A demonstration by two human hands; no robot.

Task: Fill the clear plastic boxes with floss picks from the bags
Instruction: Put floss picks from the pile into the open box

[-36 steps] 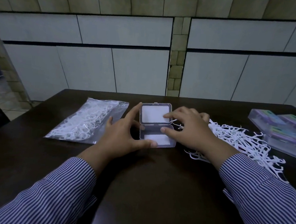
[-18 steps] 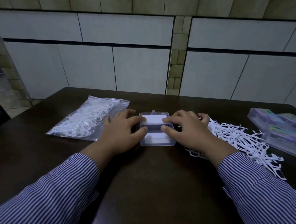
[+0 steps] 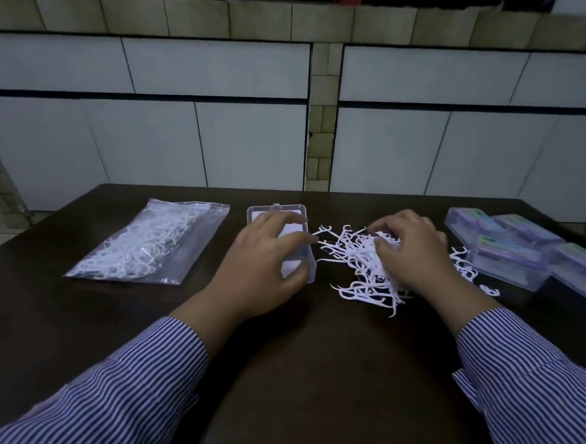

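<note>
**Picks could slide off the table**

The left hand (image 3: 265, 254) rests with loose fingers on the clear box (image 3: 278, 214). The right hand (image 3: 413, 253) curls into the loose floss picks (image 3: 361, 260); I cannot tell if it grips any. A fast grab could push picks away. The full bag (image 3: 146, 240) lies beyond the left hand.

A dark wooden table (image 3: 309, 377) fills the lower frame. On it lie a zip bag of floss picks (image 3: 149, 242) at left, a clear plastic box (image 3: 278, 217) and a loose floss pick pile (image 3: 361, 263) at centre. Filled boxes (image 3: 523, 249) sit at right.
</note>
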